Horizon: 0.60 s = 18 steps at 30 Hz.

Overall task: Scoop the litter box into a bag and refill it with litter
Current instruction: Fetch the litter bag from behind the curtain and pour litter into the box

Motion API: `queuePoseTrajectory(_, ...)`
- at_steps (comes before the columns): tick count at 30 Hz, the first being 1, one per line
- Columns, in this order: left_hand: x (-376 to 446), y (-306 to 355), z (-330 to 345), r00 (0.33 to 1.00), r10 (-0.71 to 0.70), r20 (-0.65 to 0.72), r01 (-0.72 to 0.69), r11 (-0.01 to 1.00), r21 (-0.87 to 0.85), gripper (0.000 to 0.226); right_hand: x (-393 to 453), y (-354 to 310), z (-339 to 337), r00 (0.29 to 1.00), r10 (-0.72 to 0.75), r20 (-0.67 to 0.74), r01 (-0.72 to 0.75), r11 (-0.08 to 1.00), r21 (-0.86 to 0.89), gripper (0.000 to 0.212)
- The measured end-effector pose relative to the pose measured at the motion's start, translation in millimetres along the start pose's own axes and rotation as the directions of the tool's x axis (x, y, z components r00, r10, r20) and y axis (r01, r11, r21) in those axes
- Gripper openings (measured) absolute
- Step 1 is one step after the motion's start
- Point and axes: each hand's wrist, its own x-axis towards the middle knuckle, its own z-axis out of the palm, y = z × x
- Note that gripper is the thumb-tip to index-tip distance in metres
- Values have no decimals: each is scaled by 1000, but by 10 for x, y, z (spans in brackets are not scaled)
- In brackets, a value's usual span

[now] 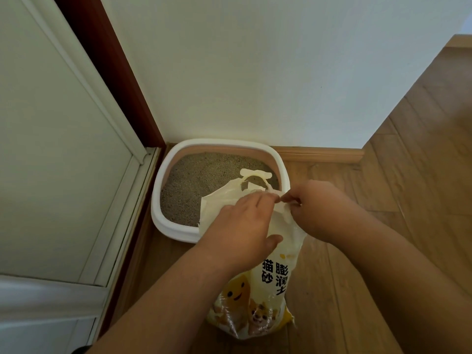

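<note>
Far left of frame: pale door panel [51, 149] with a dark red-brown frame edge [112, 72] running down to the floor; not part of the job

Centre left: litter box [163, 226], white rim, set in the corner against the wall [255, 60]. Grey-brown litter [204, 180] covers its floor in an even layer; no clumps that I can make out

Centre: my left hand [240, 223], palm down, fingers curled over the upper part of the litter bag [270, 290], thumb pressed to its near face. The bag is yellow and white with printed characters, standing on the wood floor [383, 226] just in front of the box, its top leaning over the near rim. A cut-out carry handle [255, 175] sticks up above my fingers

Centre right: my right hand [319, 208], fingertips pinching the bag's top edge next to the left hand, as if to pull the mouth open

Risks, as I judge them: a sharp tug could tear the plastic unevenly, so litter pours wide of the box. The bag is steadied at the top only; if it tips while open, litter spills on the floor
</note>
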Motion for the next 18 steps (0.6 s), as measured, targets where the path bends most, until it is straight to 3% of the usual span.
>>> queuePoseTrajectory(4,41,74,38,999,-2,41,0,1000,29,44,-35,57,13,998,-54,-28,55,998,33,49)
queuePoseTrajectory(8,65,182,-12,999,-33,10,34,999,-12,49,-39,73,43,998,-66,24,56,951,305,47)
queuePoseTrajectory(13,55,186,3,995,-71,-72,70,997,-11,17,-38,71,53,999,0,41,-26,772,635,33)
queuePoseTrajectory(16,36,239,30,986,-134,-97,129,990,-54,17,-36,84,77,996,-46,78,-19,736,677,33)
queuePoseTrajectory(18,37,310,58,979,-174,-105,156,975,-160,15,-20,103,114,994,-91,61,35,790,612,44)
